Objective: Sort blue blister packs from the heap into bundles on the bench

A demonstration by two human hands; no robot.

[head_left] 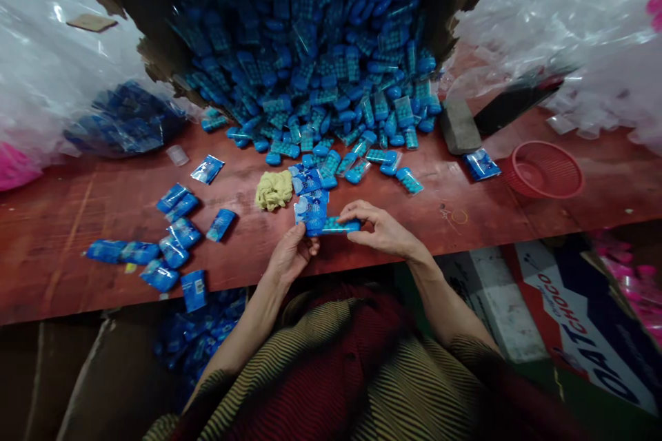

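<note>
At the table's front edge, my left hand (294,251) pinches the lower edge of a blue printed sleeve (311,213). A small clear pack of blue balls with a blue cap (341,225) is in my right hand (380,229), held by the fingertips. The pack's left end meets the sleeve's right side; whether it is inside cannot be made out. Just beyond the sleeve lies another flat blue printed sleeve (306,179). A crumpled yellow cloth (274,190) sits to the left of both.
A torn cardboard box (155,62) spills many ball packs (321,83) onto the red table (248,255). Wrapped blue packs (173,251) lie at left. On the right are a grey block (459,125), a blue packet (480,164) and a red basket (543,169). Plastic bags (563,34) flank the box.
</note>
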